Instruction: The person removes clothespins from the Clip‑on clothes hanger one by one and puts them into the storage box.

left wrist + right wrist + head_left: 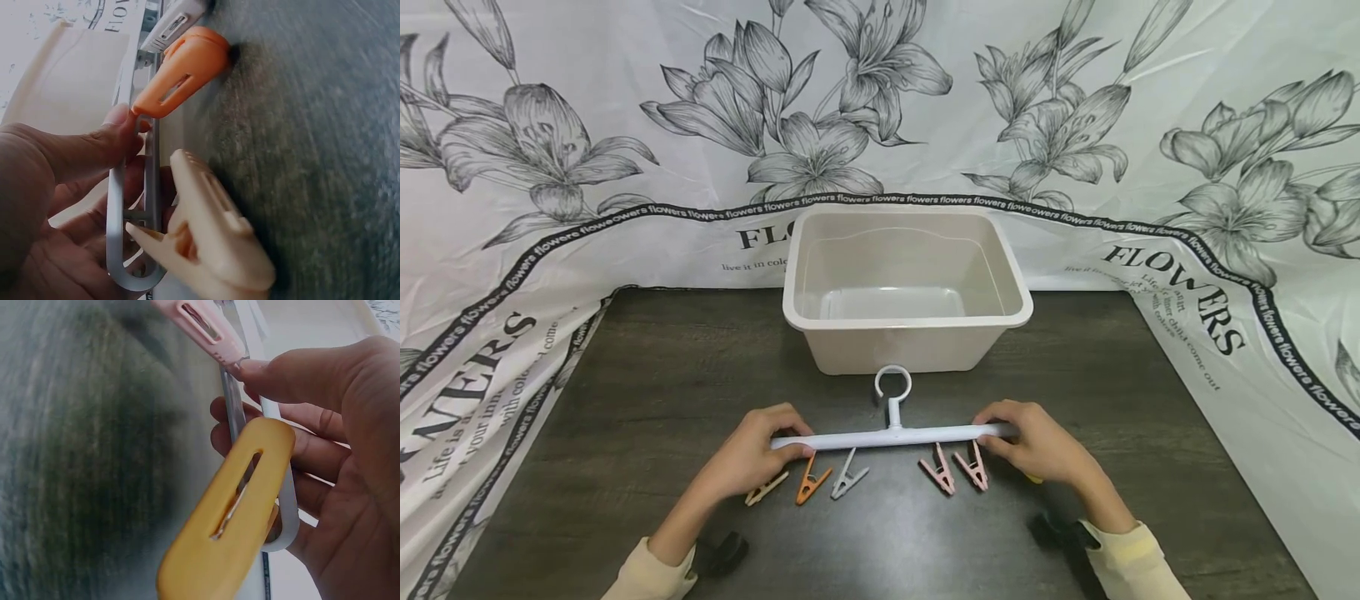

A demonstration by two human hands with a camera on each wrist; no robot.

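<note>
A white clip hanger [880, 437] with a ring-shaped hook spans the space between both hands, its bar nearly level. My left hand [747, 457] grips the left end, thumb on the near side and fingers behind, as the left wrist view shows. At the other end my right hand [1039, 440] holds the bar the same way. Several clothespins hang from the bar: beige [219, 231] and orange [187, 72] by the left hand, then a light grey one [848, 477], two pink ones [938, 473], and a yellow one [228, 512] mostly hidden behind the right hand in the head view.
A beige plastic basin [910, 322] stands on the dark wooden table [685, 350] just behind the hanger's hook. White cloth [925, 100] printed with flowers and lettering covers the back and both sides.
</note>
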